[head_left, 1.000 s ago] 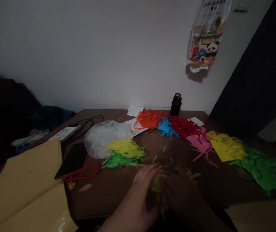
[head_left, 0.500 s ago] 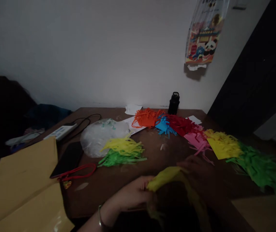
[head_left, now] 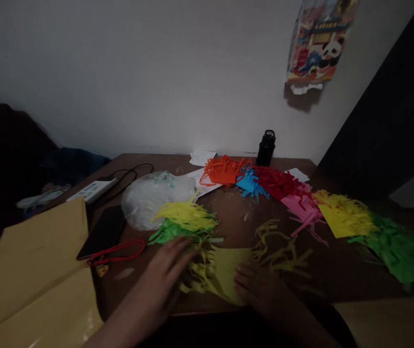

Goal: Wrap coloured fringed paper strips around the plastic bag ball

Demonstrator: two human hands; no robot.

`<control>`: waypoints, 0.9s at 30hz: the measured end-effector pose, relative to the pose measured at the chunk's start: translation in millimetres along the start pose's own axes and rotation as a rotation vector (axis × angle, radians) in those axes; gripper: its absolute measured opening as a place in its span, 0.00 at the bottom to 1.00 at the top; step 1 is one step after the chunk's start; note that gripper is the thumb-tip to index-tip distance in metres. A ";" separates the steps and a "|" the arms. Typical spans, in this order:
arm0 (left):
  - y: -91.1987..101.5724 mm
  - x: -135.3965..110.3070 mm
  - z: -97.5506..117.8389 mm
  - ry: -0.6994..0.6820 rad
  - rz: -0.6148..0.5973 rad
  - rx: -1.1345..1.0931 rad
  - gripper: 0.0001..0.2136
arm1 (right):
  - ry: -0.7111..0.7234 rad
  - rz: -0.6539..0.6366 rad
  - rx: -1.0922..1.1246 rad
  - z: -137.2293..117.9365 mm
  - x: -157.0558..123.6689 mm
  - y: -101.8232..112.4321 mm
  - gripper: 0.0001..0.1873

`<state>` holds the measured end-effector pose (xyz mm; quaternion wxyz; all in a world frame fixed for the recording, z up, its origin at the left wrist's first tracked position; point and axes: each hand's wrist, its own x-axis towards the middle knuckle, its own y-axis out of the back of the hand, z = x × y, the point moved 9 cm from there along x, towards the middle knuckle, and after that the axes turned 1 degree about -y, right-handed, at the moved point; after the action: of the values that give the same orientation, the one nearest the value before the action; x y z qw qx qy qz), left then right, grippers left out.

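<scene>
A dull-yellow sheet of fringed paper lies spread between the left hand and the right hand, its plain, uncut panel in the gap between them and the panel's right part under the right hand's fingertips. Narrow, curling strips fan out loosely from the panel's left side, just beside the left hand's fingers, though blur hides whether those touch them. More strips of the same yellow sprawl, bent and tangled, just beyond the right hand, which covers part of the paper's near right side.
</scene>
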<state>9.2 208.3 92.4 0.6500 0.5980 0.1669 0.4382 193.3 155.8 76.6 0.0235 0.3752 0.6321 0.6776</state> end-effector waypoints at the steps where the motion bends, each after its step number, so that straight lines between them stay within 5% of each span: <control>1: -9.9 -1.5 19.2 -0.058 -0.051 -0.040 0.32 | -0.018 -0.018 0.023 2.1 -1.0 -8.6 0.17; 4: -40.2 2.0 71.3 -0.188 -0.234 -0.180 0.34 | -0.081 0.003 0.069 8.0 -5.5 -15.6 0.16; 6: -53.0 9.5 83.5 -0.175 -0.284 -0.203 0.29 | -0.094 0.036 0.080 7.8 -10.6 -15.0 0.16; 11: -62.0 16.2 72.8 -0.133 -0.286 -0.211 0.03 | -0.124 0.130 0.108 6.4 -27.8 -19.3 0.16; 14: -59.8 13.4 62.9 -0.078 -0.250 -0.240 0.08 | -0.292 0.139 0.144 20.0 -34.0 -23.6 0.14; 19: -68.0 17.5 36.7 0.217 -0.247 -0.210 0.13 | -0.683 0.191 0.124 50.0 -37.4 -17.2 0.14; 23: -76.8 30.9 27.9 0.293 -0.296 -0.058 0.12 | -0.745 0.213 -0.030 54.8 -27.1 -14.8 0.15; 27: -81.7 41.7 22.9 0.333 -0.361 0.020 0.13 | -0.792 0.079 -0.193 61.3 -19.1 -28.7 0.16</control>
<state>79.7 234.0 35.0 0.6754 0.4845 0.3801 0.4057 227.3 203.2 37.5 0.2743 0.6270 0.4929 0.5373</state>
